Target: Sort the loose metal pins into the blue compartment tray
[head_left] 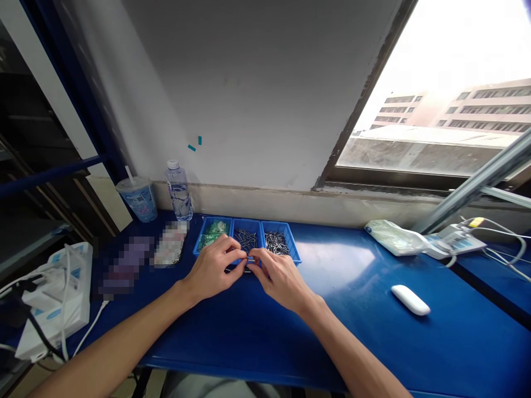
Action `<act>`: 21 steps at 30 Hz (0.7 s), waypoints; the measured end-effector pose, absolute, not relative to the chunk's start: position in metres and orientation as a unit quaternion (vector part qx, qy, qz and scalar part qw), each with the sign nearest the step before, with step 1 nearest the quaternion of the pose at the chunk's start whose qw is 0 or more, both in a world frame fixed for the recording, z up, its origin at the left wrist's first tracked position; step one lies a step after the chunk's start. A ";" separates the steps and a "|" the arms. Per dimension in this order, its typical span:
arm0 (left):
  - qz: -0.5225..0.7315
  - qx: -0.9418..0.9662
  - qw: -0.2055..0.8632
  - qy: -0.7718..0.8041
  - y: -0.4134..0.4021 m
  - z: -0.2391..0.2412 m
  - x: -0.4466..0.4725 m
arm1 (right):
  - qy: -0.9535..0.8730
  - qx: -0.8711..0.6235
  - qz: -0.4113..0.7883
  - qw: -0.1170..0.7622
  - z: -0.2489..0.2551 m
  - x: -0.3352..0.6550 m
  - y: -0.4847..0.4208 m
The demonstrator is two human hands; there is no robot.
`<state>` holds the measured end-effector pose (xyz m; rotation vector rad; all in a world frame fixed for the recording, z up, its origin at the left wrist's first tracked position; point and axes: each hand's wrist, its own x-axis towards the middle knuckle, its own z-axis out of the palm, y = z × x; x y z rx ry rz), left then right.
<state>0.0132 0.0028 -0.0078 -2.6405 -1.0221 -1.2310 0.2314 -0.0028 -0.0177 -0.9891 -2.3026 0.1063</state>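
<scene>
My left hand [219, 261] and my right hand [282, 275] meet just in front of three blue bins. Thumb and forefinger of each hand are pinched together, tip to tip with the other hand's. A tiny, thin piece shows between the fingertips, too small to name. Behind my left hand, the left bin [201, 239] holds small green, clear-looking pieces [216, 228]. Dark, slim metal pieces [245, 240] like screws or pins fill the middle bin. Shiny short metal pieces [276, 242] lie in the right bin [295, 250]. Some dark pieces show under my fingertips, partly hidden.
On the blue table [249, 331], a water bottle [179, 190] and a lidded cup [139, 200] stand back left. A power strip [78, 293] with cables lies far left. At right are a white case [410, 300], a plastic bag [396, 237] and another power strip [458, 241].
</scene>
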 end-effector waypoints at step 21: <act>-0.375 -0.871 0.019 -0.317 0.006 -0.008 0.011 | -0.872 -0.356 0.024 0.336 -0.018 0.230 -0.003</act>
